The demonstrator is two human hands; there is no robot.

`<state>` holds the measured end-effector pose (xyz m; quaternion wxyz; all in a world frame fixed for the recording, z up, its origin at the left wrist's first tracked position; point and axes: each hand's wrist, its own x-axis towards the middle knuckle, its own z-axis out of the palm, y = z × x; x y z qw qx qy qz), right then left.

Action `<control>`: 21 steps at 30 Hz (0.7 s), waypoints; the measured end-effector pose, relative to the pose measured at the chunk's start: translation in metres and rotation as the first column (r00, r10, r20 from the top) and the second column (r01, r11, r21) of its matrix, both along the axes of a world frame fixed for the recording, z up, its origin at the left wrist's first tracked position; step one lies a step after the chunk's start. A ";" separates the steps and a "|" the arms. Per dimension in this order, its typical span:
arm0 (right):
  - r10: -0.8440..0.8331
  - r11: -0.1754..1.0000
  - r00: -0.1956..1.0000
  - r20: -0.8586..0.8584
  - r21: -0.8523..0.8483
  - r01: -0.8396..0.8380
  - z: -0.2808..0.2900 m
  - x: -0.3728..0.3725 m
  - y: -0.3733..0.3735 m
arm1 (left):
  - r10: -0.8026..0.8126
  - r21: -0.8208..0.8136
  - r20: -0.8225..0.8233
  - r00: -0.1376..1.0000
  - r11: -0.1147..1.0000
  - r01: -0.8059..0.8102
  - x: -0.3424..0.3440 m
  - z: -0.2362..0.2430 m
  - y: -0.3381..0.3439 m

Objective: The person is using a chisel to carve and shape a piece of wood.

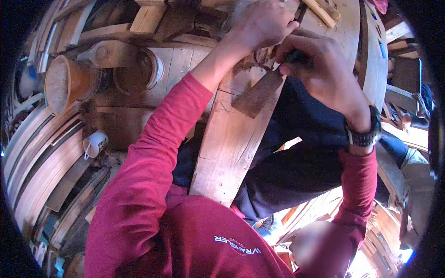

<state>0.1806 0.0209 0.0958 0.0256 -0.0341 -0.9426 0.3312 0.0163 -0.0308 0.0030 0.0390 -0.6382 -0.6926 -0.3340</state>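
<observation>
Right hand [320, 62]: holds a flat-bladed tool [257, 97], possibly a scraper, over the wooden plank [227, 153].
Left hand [268, 24]: curled, beside the right hand.
White tub [96, 144]: left of the plank.

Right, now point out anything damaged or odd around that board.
The wooden board looks damaged: dark, crack-like lines mark its face, left of the flat-bladed tool in the right hand, breaking the otherwise pale surface. The white bucket appears to lean, but the fisheye view may cause that. No spill stands out.
</observation>
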 end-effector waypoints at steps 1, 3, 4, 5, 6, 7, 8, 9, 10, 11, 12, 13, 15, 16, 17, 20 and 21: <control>-0.004 1.000 1.000 -0.009 0.003 0.004 -0.008 0.001 -0.002 | 0.004 0.015 0.066 0.998 1.000 -0.005 -0.001 0.001 0.000; 0.038 0.994 0.999 0.025 -0.103 -0.035 -0.015 -0.001 -0.017 | -0.069 0.124 0.136 0.988 0.991 0.052 -0.007 0.001 -0.001; 0.140 0.989 0.990 0.026 -0.043 -0.138 -0.020 -0.003 -0.022 | -0.066 0.129 0.135 0.989 0.990 0.049 -0.007 -0.001 0.000; 0.149 0.988 0.989 0.019 -0.053 -0.148 -0.017 -0.003 -0.022 | -0.019 0.044 0.127 0.992 0.999 0.014 -0.005 -0.004 -0.001; 0.158 0.985 0.987 0.016 -0.071 -0.156 -0.013 -0.002 -0.024 | 0.027 -0.047 0.120 0.992 0.999 -0.021 -0.001 0.002 -0.005; 0.100 0.993 0.995 -0.004 -0.059 -0.100 -0.006 -0.002 -0.020 | 0.014 -0.050 0.076 0.997 0.999 -0.010 0.000 0.007 -0.004; 0.041 0.998 0.999 -0.024 -0.048 -0.043 0.000 0.000 -0.013 | 0.001 -0.053 0.033 0.999 0.999 0.001 0.002 0.010 -0.004; 0.012 0.999 0.996 -0.084 0.047 -0.008 0.000 0.000 -0.005 | -0.023 0.056 0.015 1.000 0.998 0.022 0.000 0.009 -0.004; 0.010 0.999 0.997 -0.082 0.050 -0.006 -0.002 0.000 -0.007 | -0.025 0.060 0.017 1.000 0.998 0.024 -0.002 0.006 -0.006; 0.019 0.999 0.998 -0.055 0.029 -0.018 -0.008 0.001 -0.013 | -0.031 0.055 0.066 0.997 0.998 0.028 -0.002 0.002 -0.008; 0.022 1.000 0.999 -0.025 0.016 -0.021 -0.015 0.003 -0.018 | -0.047 0.057 0.116 0.992 0.998 0.040 -0.002 -0.002 -0.005; 0.108 0.994 0.994 -0.011 -0.003 -0.108 -0.019 0.001 -0.028 | -0.007 0.020 0.147 0.989 1.000 0.005 -0.004 0.000 -0.005; 0.160 0.981 0.987 0.032 -0.118 -0.156 -0.016 0.000 -0.040 | 0.030 -0.090 0.130 0.991 0.996 -0.018 -0.004 0.003 -0.006; 0.160 0.983 0.986 0.039 -0.097 -0.156 -0.009 -0.002 -0.041 | 0.050 -0.123 0.118 0.992 0.992 -0.035 -0.001 0.006 -0.006; 0.100 0.993 0.995 -0.021 -0.057 -0.101 -0.004 -0.001 -0.036 | 0.061 -0.115 0.088 0.994 0.992 -0.051 0.000 0.009 -0.004; -0.010 1.000 0.997 -0.073 -0.021 0.008 0.000 0.004 -0.026 | 0.038 -0.006 0.044 0.998 0.999 -0.038 0.002 0.008 -0.007; 0.036 0.999 0.998 -0.044 0.001 -0.036 -0.006 0.004 -0.029 | 0.045 -0.093 0.101 0.994 0.995 -0.036 0.001 0.008 -0.005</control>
